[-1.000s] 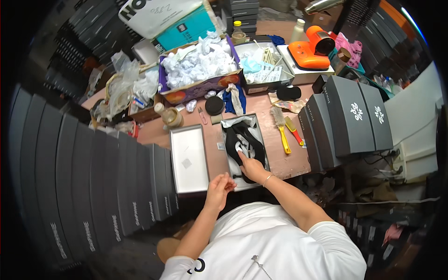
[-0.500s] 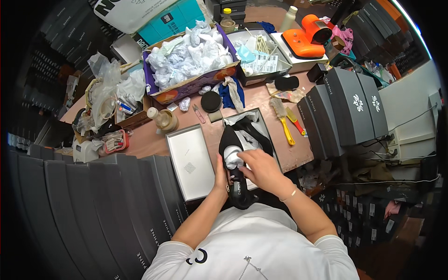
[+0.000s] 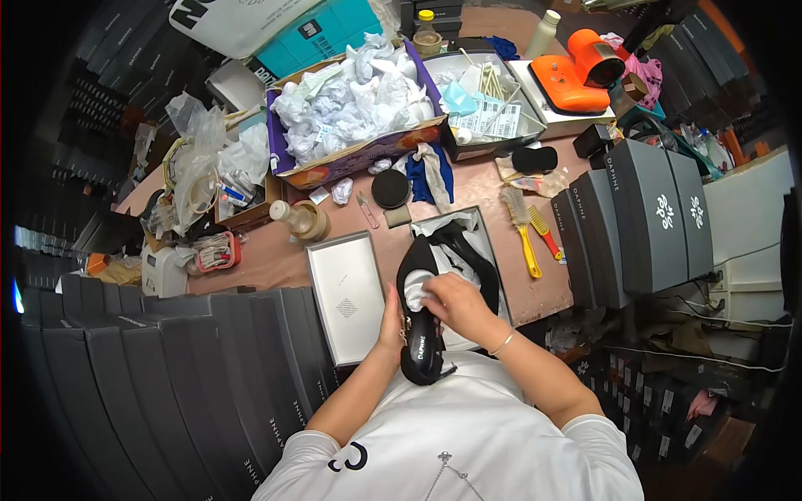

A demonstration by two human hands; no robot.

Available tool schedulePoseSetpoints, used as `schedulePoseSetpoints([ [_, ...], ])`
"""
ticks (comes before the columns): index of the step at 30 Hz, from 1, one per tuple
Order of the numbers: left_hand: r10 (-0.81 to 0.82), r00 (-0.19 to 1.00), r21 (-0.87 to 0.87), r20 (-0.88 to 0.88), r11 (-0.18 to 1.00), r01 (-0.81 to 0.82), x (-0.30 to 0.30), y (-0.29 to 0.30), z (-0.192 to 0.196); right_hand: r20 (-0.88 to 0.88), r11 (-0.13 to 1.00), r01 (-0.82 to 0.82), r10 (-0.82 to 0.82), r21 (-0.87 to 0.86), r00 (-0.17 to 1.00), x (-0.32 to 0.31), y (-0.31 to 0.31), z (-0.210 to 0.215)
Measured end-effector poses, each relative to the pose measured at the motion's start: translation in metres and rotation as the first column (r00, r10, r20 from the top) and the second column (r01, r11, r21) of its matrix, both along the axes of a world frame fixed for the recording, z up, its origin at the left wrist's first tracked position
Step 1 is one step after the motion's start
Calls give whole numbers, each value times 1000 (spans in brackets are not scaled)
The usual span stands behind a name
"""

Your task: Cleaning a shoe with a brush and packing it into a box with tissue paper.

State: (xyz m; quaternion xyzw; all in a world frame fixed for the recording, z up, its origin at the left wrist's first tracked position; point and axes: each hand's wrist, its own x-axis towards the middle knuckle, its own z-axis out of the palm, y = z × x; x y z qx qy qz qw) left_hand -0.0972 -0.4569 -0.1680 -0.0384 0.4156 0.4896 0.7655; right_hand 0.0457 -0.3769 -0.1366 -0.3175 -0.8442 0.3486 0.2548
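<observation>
Basically, black shoe sits over near desk edge, left hand clasping its side, right hand closed on white paper inside it; light, stiff sole, glossy, likely slippery, so hold by the sides.

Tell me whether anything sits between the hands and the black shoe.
Nothing does. The left hand grips the black shoe along its side, and the right hand presses a wad of white paper into its opening, so only that paper lies under the right fingers.
</observation>
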Motion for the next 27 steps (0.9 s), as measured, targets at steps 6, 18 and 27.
schedulePoseSetpoints([
  [6,75,997,74,-8,994,-75,-6,-1,-2,-225,768,145,-353,-623,908,15,2,-3],
  [18,-11,995,206,-95,978,31,-15,-10,14,412,992,-20,-34,126,911,-26,-1,12],
  [27,71,997,56,37,996,-73,-2,-30,-5,287,996,-19,-8,91,958,-27,-17,-35],
])
